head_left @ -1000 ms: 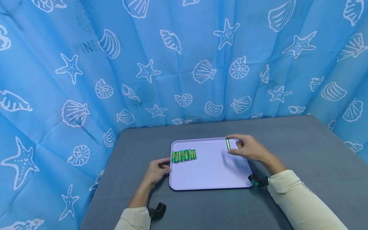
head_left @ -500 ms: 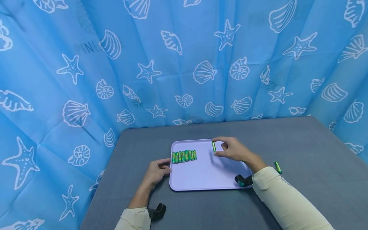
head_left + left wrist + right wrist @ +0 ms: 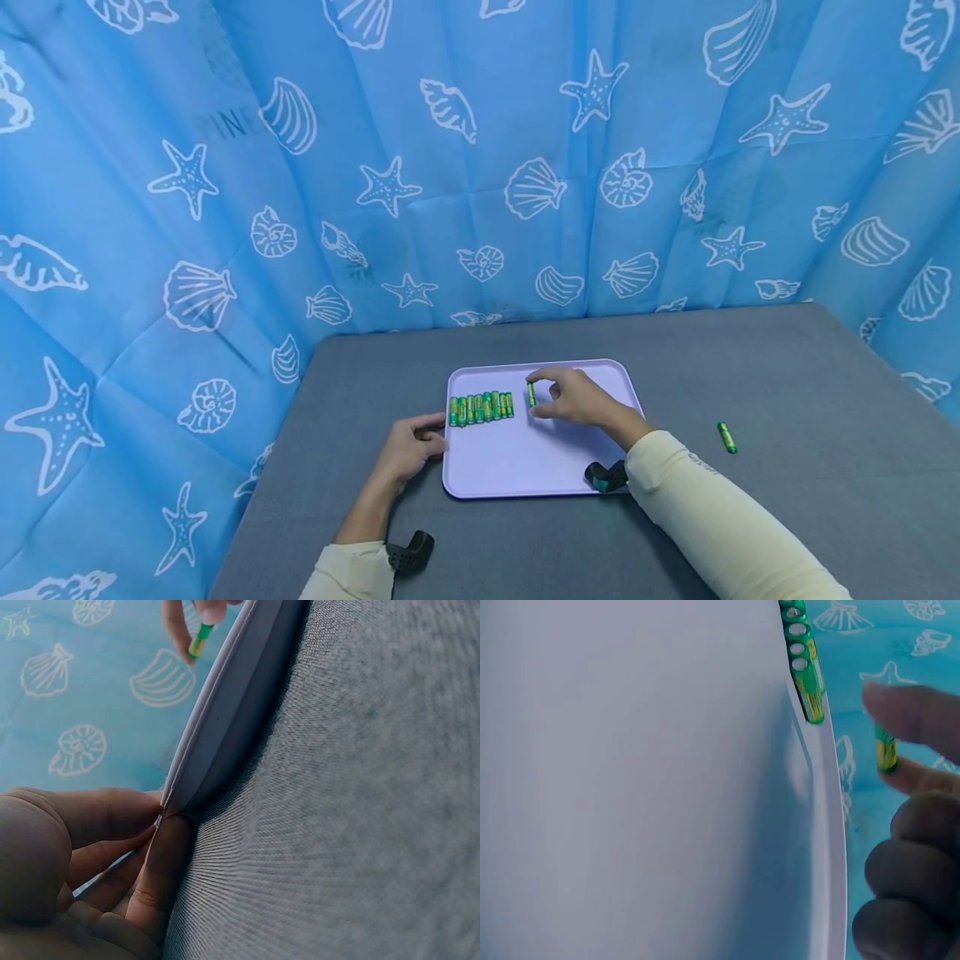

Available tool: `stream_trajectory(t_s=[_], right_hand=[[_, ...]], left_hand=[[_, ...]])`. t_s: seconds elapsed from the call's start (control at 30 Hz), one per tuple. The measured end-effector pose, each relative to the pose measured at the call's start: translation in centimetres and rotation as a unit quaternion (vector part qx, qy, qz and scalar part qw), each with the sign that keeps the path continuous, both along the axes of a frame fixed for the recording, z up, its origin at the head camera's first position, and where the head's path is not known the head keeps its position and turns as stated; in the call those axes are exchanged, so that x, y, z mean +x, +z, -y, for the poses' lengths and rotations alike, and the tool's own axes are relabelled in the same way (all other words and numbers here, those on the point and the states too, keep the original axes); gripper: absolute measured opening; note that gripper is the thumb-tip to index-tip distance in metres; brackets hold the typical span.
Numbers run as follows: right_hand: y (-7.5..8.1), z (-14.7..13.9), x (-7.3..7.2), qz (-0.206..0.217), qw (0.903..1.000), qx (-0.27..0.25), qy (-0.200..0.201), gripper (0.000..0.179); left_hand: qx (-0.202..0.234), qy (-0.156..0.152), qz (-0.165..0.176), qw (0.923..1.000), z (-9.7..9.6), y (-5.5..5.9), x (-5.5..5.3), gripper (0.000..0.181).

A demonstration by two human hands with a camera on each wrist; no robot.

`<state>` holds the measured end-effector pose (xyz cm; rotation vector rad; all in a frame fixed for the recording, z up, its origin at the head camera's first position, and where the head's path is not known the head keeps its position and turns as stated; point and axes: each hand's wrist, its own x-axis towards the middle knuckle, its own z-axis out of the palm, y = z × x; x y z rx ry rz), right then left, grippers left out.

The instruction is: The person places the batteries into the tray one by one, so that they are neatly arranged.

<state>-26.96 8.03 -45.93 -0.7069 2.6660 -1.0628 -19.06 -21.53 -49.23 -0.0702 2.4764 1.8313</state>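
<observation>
A lilac tray lies on the table with several green batteries side by side in a row at its left end. My left hand pinches the tray's left rim between thumb and fingers, seen closely in the left wrist view. Over the tray, just right of the row, my right hand holds one green-and-yellow battery by its two ends between thumb and finger. That battery is partly covered by a finger in the right wrist view.
One more green battery lies on the grey table cloth to the right of the tray. A blue curtain with white shells and starfish hangs behind and to the sides of the table.
My right hand has carried the battery leftward across the tray towards the row. The loose battery on the right has come into view from behind the arm. My left hand stays put.
</observation>
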Motion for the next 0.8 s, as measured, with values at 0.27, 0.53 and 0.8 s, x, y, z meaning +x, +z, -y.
stream_trajectory(t_s=[0.27, 0.53, 0.8], right_hand=[[-0.6, 1.0, -0.2, 0.033, 0.9994, 0.015, -0.002, 0.055], [-1.2, 2.1, -0.5, 0.019, 0.9986, 0.049, 0.009, 0.051], [-1.0, 3.1, -0.6, 0.021, 0.9969, 0.075, 0.004, 0.051]], left_hand=[[-0.001, 0.0, -0.003, 1.0, 0.0, 0.0, 0.0, 0.044], [-0.005, 0.001, 0.001, 1.0, 0.1, -0.1, 0.0, 0.044], [-0.005, 0.001, -0.002, 1.0, 0.1, -0.2, -0.1, 0.044]])
